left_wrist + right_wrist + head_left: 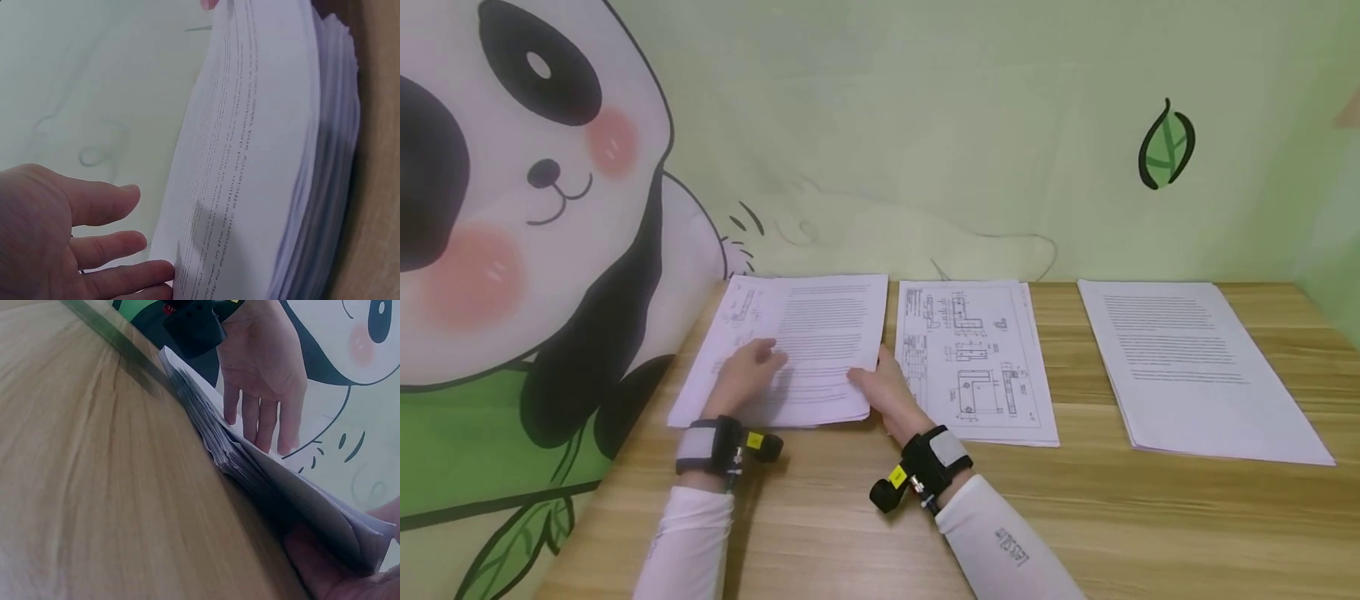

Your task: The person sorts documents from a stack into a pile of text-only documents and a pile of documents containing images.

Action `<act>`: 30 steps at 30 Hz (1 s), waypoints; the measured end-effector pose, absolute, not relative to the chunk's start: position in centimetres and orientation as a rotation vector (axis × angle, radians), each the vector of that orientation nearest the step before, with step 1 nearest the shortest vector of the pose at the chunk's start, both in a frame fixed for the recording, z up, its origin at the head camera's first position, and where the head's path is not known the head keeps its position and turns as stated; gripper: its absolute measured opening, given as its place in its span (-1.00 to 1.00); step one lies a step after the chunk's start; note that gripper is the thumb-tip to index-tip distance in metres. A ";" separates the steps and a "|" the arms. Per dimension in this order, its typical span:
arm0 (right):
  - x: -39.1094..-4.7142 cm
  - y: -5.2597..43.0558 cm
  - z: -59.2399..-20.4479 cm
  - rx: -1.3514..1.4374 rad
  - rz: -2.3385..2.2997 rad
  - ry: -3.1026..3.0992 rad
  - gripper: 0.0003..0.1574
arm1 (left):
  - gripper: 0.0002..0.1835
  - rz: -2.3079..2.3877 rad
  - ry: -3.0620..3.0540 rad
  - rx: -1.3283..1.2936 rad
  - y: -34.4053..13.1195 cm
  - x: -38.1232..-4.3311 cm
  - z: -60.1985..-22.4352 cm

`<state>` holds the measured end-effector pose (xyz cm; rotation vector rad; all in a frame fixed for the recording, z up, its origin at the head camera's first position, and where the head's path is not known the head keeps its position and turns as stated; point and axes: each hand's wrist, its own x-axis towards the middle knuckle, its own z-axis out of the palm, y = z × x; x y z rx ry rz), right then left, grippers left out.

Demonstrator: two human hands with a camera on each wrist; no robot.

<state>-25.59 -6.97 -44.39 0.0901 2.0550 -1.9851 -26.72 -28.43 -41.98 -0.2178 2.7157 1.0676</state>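
Observation:
A thick stack of paper (707,387) lies on the left of the table, a technical drawing showing along its left side. Across it lies a printed text sheet (820,317), with more sheets under its right side. My right hand (891,392) grips the right edge of these sheets, thumb on top and fingers underneath; the right wrist view shows that edge lifted off the table. Over the stack's left part, my left hand (745,375) has its fingers extended. In the left wrist view its fingertips touch or nearly touch the printed sheet (256,162).
Just right of my right hand lies a small stack of technical drawings (977,358). Farther right is another stack of text pages (1195,350). The wooden table (820,517) meets a wall (925,125) painted with a panda (542,208) behind the papers.

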 end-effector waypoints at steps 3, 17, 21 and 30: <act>-25.7 -6.9 -44.4 0.120 -1.989 2.091 -0.29 | -0.33 1.057 2.717 -0.223 -28.0 -26.8 -41.8; -25.7 -6.1 -43.8 0.158 -2.079 2.102 -0.20 | -0.28 1.130 2.692 -0.348 -28.1 -26.5 -41.0; -25.8 -5.7 -43.5 0.149 -2.118 2.087 -0.22 | -0.25 1.179 2.672 -0.380 -28.1 -26.6 -41.0; -25.9 -5.0 -43.3 0.171 -2.179 2.040 -0.24 | -0.20 1.258 2.671 -0.492 -28.5 -26.5 -40.9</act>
